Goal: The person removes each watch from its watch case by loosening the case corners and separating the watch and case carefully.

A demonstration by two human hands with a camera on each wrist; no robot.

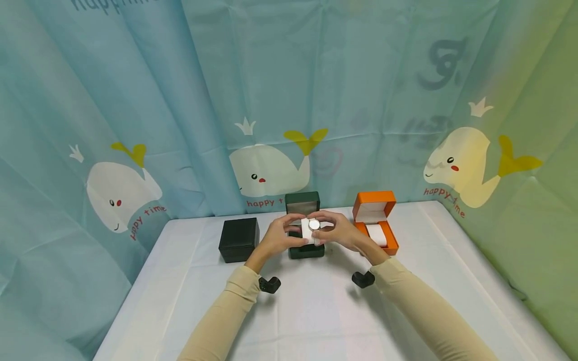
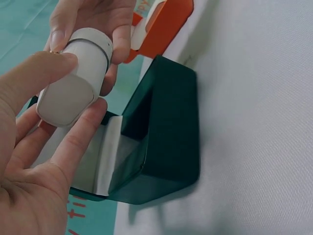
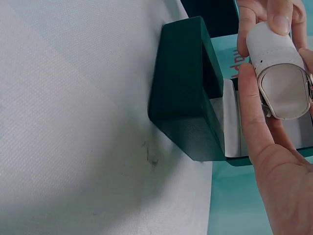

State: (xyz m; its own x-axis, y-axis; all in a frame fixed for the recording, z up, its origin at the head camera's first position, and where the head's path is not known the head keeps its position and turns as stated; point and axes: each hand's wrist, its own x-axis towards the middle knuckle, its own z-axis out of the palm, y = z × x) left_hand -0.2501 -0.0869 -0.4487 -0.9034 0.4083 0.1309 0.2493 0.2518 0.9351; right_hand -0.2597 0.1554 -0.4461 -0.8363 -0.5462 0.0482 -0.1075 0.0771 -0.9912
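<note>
A white watch cushion with a round-faced watch on a light strap is held over an open dark green watch box. My left hand grips the cushion's left end between thumb and fingers. From the other side my right hand holds the watch and strap, fingers above and thumb below. In the left wrist view the strap lies around the far end of the cushion. The green box's pale lining shows beneath the hands in the right wrist view.
A closed black box stands to the left of the green one. To the right, an open orange watch box contains a white cushion. All stand on a white-covered table before a blue whale-print curtain.
</note>
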